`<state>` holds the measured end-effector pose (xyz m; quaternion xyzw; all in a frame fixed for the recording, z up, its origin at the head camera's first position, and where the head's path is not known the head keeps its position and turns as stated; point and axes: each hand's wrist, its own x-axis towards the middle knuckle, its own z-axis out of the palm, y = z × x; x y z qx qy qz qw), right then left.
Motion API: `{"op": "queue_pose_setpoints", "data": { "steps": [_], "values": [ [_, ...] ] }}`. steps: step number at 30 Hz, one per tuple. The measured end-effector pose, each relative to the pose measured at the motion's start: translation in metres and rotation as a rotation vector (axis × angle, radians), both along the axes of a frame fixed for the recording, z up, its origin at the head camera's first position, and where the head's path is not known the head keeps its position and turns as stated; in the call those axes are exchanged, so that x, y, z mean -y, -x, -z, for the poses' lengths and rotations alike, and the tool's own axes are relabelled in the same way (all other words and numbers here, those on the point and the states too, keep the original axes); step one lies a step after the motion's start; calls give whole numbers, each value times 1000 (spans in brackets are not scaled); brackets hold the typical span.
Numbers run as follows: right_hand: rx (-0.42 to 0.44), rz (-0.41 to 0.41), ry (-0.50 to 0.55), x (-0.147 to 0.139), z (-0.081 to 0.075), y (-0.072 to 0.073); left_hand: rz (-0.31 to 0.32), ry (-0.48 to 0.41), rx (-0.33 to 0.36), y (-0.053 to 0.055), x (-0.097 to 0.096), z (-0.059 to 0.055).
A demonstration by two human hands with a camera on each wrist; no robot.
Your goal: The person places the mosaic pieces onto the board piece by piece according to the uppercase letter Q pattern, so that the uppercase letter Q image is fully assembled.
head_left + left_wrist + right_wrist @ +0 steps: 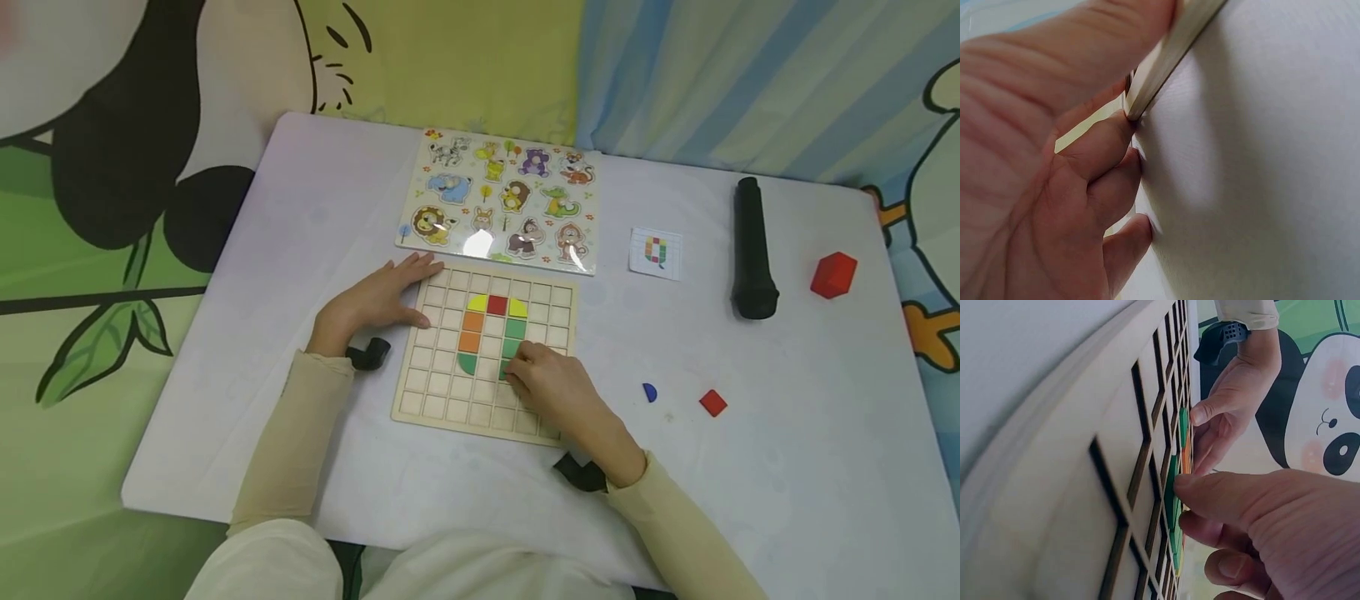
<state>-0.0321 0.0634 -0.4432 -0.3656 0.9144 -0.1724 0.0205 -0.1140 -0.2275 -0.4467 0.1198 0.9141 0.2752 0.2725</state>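
Note:
A wooden grid board (431, 406) lies flat on the table. Coloured tiles form a ring on it: a red square (497, 305) between two yellow rounded tiles (477, 303), orange squares (469, 342) on the left, green squares (515, 328) on the right and a green rounded tile (467, 362) at lower left. My right hand (558, 387) pinches the lowest green tile (504, 369) on the right side, which the fingers partly cover. My left hand (375, 302) rests at the board's upper left edge, its fingers extended and its thumb touching the rim.
Behind the board lies an animal puzzle (502, 200). To the right are a pattern card (656, 254), a blue half-round tile (650, 392), a loose red square (713, 403), a black microphone-like object (752, 250) and a red faceted block (834, 275).

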Motion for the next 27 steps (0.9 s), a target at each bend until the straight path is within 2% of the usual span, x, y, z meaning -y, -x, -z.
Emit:
{"op": "queue_pose_setpoints", "data": {
  "steps": [5, 10, 22, 27],
  "values": [
    [28, 23, 14, -11, 1, -1, 6, -12, -4, 0, 0, 1],
    [24, 81, 40, -32, 4, 1, -2, -9, -7, -1, -1, -2],
    [-4, 302, 26, -95, 6, 0, 3, -11, -9, -2, 0, -1],
    [-23, 392, 65, -122, 7, -3, -5, -3, -7, 0, 1, 1]
  ]
}}
